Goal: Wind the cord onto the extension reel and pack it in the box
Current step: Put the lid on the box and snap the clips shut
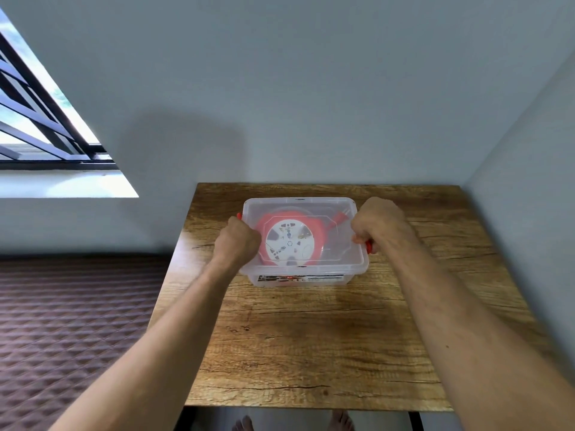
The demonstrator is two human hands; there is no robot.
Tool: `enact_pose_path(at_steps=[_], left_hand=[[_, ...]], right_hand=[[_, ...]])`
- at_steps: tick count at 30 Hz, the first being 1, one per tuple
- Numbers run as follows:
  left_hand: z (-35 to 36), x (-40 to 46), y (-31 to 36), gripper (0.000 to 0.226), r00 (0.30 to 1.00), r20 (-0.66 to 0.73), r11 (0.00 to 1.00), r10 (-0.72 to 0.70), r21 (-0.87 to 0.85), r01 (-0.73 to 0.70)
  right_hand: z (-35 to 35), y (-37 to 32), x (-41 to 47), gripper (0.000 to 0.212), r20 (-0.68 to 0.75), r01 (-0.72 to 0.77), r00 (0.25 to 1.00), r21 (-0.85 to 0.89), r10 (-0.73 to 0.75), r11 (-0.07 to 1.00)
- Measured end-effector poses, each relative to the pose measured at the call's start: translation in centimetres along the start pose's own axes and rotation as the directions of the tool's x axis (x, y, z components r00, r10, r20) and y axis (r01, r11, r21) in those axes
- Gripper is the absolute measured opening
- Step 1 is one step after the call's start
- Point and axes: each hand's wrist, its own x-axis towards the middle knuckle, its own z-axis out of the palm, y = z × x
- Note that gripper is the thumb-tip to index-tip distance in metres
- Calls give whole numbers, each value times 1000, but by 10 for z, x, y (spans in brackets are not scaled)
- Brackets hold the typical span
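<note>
A: Where's the reel [289,241] now?

B: Lying flat in the clear box [303,276], white socket face up, with the lid [300,204] over it. The box sits toward the far side of the table [311,337], near the wall.

A: And the hands?

B: The left hand [238,239] is curled over the left edge, fingers clamped on the red latch [239,216] there. The right hand [378,220] is fisted on the right edge, fingers wrapped at the other red latch [369,246]. I'd say the latches are being snapped shut, the last step

A: The cord?

B: A red length shows at the far right corner inside; I can't tell through the lid how neatly it's wound

A: How will it handle?

B: Probably fairly heavy for its size, the weight sitting off-centre toward the left. The thin plastic walls look smooth, likely a bit slippery, and may flex. I'd take hold under the rim at both short ends, not by the lid, since the latches might pop
</note>
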Motion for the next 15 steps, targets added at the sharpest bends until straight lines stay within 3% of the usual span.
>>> enact_pose_path(at_steps=[4, 9, 12, 15], left_hand=[[2, 1, -5, 42, 1000, 18, 1000, 18, -12, -18], [5, 0, -6, 40, 999, 5, 999, 43, -9, -43], [7, 3, -8, 40, 999, 8, 999, 48, -4, -48], [5, 1, -7, 42, 998, 1, 998, 63, -2, -63]], right_hand=[[10, -9, -9, 21, -144, 57, 987, -115, -73, 992], [8, -7, -9, 26, -142, 42, 988, -126, -60, 991], [10, -8, -16, 19, -188, 85, 976, -122, -108, 989], [16, -10, -27, 18, -181, 158, 963, -230, -202, 960]])
